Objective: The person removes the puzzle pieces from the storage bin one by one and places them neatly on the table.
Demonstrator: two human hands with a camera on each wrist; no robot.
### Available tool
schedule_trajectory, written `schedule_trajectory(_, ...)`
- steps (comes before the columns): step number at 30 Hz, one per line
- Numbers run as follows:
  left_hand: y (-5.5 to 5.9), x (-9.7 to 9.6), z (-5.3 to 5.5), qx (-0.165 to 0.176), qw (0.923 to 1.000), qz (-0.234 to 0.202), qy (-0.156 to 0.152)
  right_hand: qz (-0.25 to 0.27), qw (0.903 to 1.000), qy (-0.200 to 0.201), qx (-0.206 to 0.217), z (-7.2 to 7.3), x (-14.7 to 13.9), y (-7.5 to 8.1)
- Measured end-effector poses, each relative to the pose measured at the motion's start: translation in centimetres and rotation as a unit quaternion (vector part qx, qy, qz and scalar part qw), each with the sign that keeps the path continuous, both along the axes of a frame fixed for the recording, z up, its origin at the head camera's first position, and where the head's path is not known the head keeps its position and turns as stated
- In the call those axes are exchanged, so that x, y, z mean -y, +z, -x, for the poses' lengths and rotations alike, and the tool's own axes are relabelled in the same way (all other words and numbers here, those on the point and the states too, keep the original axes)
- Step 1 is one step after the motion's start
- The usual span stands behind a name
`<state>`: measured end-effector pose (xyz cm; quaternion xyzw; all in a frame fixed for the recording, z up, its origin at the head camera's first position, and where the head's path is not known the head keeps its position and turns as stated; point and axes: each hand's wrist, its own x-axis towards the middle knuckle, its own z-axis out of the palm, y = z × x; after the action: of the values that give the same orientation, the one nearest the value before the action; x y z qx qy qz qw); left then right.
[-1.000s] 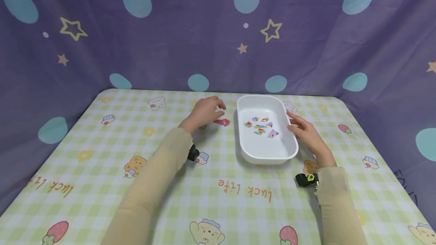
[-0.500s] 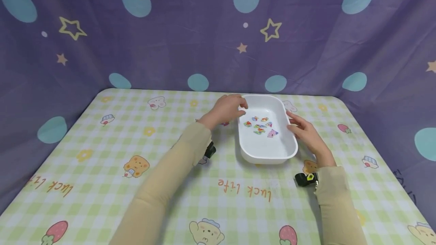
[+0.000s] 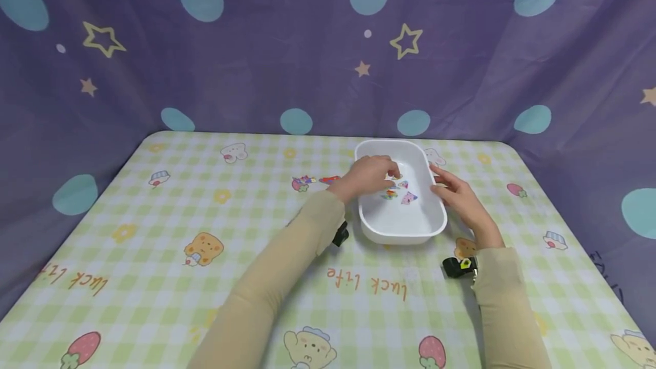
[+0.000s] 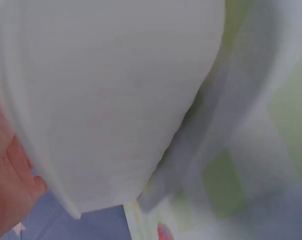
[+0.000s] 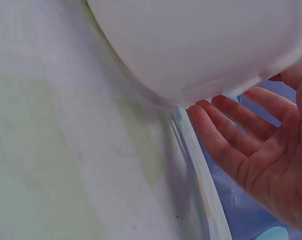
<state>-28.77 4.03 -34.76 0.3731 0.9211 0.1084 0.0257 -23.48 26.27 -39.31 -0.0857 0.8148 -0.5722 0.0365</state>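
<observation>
Purple curtain (image 3: 328, 84): stands well beyond the left fingers (image 3: 389, 165) and the right fingers (image 5: 218, 140).
Green-checked worktop (image 3: 369, 318): lies below all the fingers and carries the work.
Left sleeve (image 3: 274, 269), right sleeve (image 3: 504, 300): extend back from the fingers toward the near edge.
White container (image 3: 402, 218): sits with its interior beneath the left fingers and its side wall against the right fingers.
Right hand (image 3: 461, 197): fingers nearly straight and spread, tips touching the outer wall; thumb at the rim.
Left hand (image 3: 369, 175): reaches over the near-side wall; fingers loosely bent downward, parted from the thumb. Contact with a piece cannot be told.
Black wrist units (image 3: 340, 234): one behind each set of fingers, at the wrist.
Red piece (image 3: 329, 179), multicoloured piece (image 3: 306, 179): on the worktop, outside the container, to the left of the left fingers.
Pink piece (image 3: 408, 198), green piece (image 3: 390, 194): on the container floor, just beside the left fingers; other small pieces lie partly hidden.
Step in hand (judged): selecting among the contained pieces, container steadied.
Next move (judged): calls for a fine fingertip pinch on one thin piece, neighbours undisturbed.
</observation>
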Motion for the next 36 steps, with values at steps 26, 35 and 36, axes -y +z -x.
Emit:
schedule_trajectory(26, -3.1, -3.8, -0.4, 0.047, 0.9937, 0.094, -0.040, 0.003, 0.9999, 0.013, 0.001, -0.1, 0.1, 0.1)
schedule_trajectory(35, -3.5, -4.1, -0.3, 0.057, 0.9940, 0.090, -0.024, 0.009, 0.9999, 0.009, 0.007, -0.1, 0.0, 0.4)
schedule_trajectory(36, -3.5, -4.1, -0.3, 0.056, 0.9943, 0.088, -0.022, 0.009, 0.9999, 0.009, 0.007, -0.1, 0.0, 0.5)
